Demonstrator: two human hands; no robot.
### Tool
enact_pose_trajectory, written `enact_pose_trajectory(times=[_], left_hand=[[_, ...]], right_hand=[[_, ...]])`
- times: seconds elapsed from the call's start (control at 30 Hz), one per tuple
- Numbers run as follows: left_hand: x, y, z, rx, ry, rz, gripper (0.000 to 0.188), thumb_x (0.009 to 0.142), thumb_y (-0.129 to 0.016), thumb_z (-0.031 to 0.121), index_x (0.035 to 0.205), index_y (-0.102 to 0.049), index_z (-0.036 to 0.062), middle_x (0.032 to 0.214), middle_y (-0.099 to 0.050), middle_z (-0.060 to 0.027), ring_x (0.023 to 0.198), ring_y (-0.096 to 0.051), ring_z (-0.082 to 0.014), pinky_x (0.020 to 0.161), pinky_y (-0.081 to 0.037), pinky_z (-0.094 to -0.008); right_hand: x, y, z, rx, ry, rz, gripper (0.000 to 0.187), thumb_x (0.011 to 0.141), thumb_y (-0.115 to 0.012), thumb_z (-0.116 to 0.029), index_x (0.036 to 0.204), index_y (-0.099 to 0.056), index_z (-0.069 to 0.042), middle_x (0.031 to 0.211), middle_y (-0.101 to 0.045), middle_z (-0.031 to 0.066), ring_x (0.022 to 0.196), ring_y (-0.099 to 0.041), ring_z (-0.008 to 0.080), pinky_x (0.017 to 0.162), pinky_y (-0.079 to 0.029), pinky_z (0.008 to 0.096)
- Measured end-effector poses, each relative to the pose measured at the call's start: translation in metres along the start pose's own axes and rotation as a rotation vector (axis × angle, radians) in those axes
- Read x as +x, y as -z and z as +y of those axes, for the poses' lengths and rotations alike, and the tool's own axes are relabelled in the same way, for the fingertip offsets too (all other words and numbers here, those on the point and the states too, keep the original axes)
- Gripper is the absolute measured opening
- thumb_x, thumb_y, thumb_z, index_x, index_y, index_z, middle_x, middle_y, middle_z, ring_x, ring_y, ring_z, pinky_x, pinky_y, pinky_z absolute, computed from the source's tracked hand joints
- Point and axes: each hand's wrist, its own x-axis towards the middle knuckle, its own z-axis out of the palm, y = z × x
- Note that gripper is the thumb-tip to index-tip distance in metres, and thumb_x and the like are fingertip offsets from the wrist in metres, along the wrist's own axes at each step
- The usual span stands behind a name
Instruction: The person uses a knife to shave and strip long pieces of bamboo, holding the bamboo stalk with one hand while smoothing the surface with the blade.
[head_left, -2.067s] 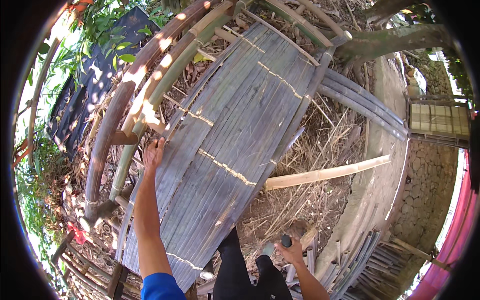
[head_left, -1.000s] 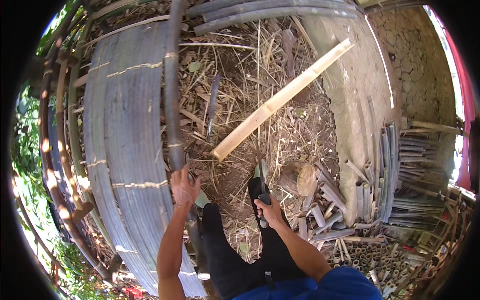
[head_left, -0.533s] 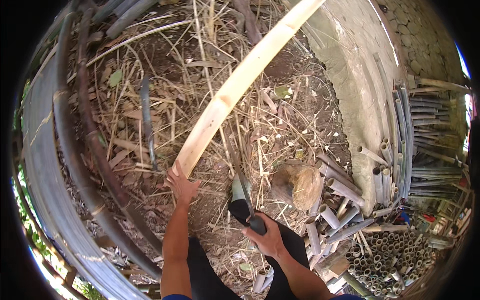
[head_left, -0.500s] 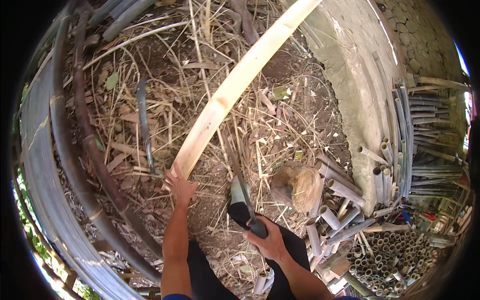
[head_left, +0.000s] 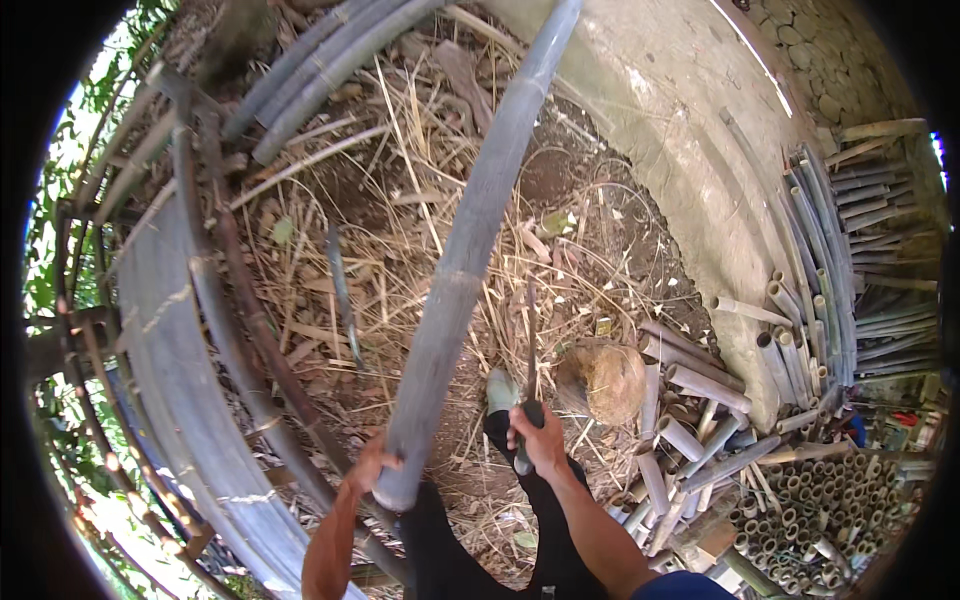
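Observation:
A long split length of bamboo [head_left: 455, 270] slants up and away in front of me, its dark grey outer side facing up. My left hand [head_left: 372, 466] grips its near end at the left edge, thumb over the top. In my right hand [head_left: 541, 440] is a machete [head_left: 532, 345], held by its dark handle, with the blade pointing away from me. The blade stands to the right of the bamboo, apart from it. My foot in a pale-toed shoe [head_left: 502, 390] is just left of the machete.
A round wooden block [head_left: 612, 385] stands right of the machete. Cut bamboo tubes [head_left: 690, 430] lie beyond it, with a large stack [head_left: 800, 525] at lower right. Dark bamboo poles [head_left: 225, 330] run along the left. A slim dark strip [head_left: 342, 295] lies on the littered ground.
The bamboo has turned over from its pale inner face to its dark outer side, and its near end has come closer to me. The machete has shifted right and now points more straight ahead.

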Motion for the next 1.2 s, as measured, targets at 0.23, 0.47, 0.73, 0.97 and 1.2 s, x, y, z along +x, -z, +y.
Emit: enact_pose_trajectory(times=[0.23,0.47,0.73,0.97,1.2], left_hand=[[-0.241,-0.069,-0.017,0.171,0.044,0.003,0.067,0.071,-0.083,0.019,0.132,-0.061,-0.0022,0.109,-0.073,-0.0087,0.099,-0.068,-0.0187,0.093,-0.053,-0.0346],[-0.362,-0.156,-0.045,0.124,0.013,0.134,0.072,0.072,-0.091,0.025,0.131,-0.060,-0.0038,0.114,-0.072,-0.0166,0.101,-0.071,-0.0294,0.088,-0.059,-0.0416],[-0.411,-0.131,-0.130,0.328,-0.225,0.298,0.073,0.067,-0.095,0.031,0.122,-0.063,-0.0064,0.099,-0.074,-0.0191,0.093,-0.073,-0.0329,0.076,-0.062,-0.0427],[-0.351,-0.015,-0.096,1.497,-0.104,0.372,0.084,0.065,-0.092,0.048,0.133,-0.063,0.0094,0.119,-0.073,-0.0141,0.111,-0.069,-0.0345,0.097,-0.054,-0.0442],[-0.554,-0.167,0.250,1.366,-1.534,0.839,0.079,0.077,-0.087,0.038,0.139,-0.054,0.0027,0.123,-0.067,-0.0234,0.114,-0.064,-0.0443,0.101,-0.050,-0.0484]], right_hand=[[0.066,-0.034,-0.144,0.553,-0.175,-0.156,0.055,0.100,-0.065,-0.044,0.126,-0.044,0.000,0.119,-0.062,0.0267,0.106,-0.070,0.0362,0.090,-0.062,0.0501],[0.080,-0.064,-0.199,0.608,-0.189,-0.340,0.049,0.098,-0.065,-0.052,0.115,-0.056,-0.006,0.103,-0.066,0.0117,0.091,-0.068,0.0261,0.075,-0.056,0.0406],[-0.082,-0.098,-0.214,0.375,0.005,-0.410,0.053,0.087,-0.084,-0.026,0.126,-0.056,-0.003,0.111,-0.069,0.0108,0.101,-0.069,0.0264,0.092,-0.059,0.0477],[-0.241,-0.152,-0.260,0.212,0.530,-0.439,0.078,0.070,-0.098,-0.024,0.127,-0.051,0.000,0.115,-0.066,0.0108,0.107,-0.064,0.0245,0.101,-0.051,0.0412],[-0.358,-0.153,-0.206,-0.031,0.841,-0.275,0.086,0.064,-0.100,-0.035,0.123,-0.049,-0.001,0.109,-0.063,0.0132,0.101,-0.065,0.0255,0.087,-0.057,0.0411]])
